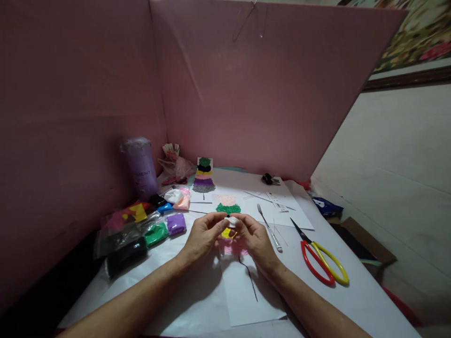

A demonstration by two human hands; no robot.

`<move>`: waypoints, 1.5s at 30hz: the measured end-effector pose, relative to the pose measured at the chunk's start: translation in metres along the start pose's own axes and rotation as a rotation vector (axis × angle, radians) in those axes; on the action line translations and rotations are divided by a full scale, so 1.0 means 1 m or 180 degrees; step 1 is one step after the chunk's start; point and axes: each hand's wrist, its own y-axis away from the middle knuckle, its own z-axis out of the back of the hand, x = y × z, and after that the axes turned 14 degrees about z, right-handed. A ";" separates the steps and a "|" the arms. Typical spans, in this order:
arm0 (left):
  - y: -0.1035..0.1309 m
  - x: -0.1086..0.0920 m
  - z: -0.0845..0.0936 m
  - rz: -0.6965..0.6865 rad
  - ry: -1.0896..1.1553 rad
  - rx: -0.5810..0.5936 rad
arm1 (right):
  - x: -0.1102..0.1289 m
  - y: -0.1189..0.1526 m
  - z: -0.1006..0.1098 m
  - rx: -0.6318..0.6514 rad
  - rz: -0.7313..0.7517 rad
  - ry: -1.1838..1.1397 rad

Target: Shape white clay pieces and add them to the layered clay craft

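Between the fingertips of my left hand [206,234] and my right hand [254,237] is a small lump of white clay [231,220]. Both hands pinch it from either side, just above a white paper sheet [246,300]. On that sheet lies a layered clay picture with a pale peach band [226,200], a green band [228,208], a yellow patch [229,233] and a pink band, partly covered by my hands. A dark curved line [251,274] runs down the sheet below the pink.
Left are clay packets, including purple [176,224] and green [156,234], and a purple cylinder [141,166]. A finished-looking striped card [203,180] stands at the back. Right lie a fork [269,227], scissors [319,253] with red and yellow handles, and keys [269,179].
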 end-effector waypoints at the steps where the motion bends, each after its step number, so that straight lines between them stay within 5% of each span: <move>1: -0.001 0.001 0.000 0.0009 -0.0036 0.0060 | 0.001 0.000 -0.001 0.0009 0.0028 -0.0027; 11: -0.001 0.000 0.004 -0.0277 -0.0667 0.0080 | 0.002 0.000 -0.006 -0.0104 0.0120 0.0223; 18: 0.002 -0.002 -0.002 -0.0119 -0.0206 0.0230 | 0.005 0.001 -0.006 -0.0158 0.0158 0.0398; 29: 0.002 -0.006 0.000 -0.0046 -0.0512 0.0287 | 0.013 0.002 -0.007 -0.0073 0.0192 0.0566; 45: 0.001 -0.011 -0.006 -0.0078 0.0042 -0.0427 | 0.009 -0.004 -0.001 -0.0631 0.0132 0.0264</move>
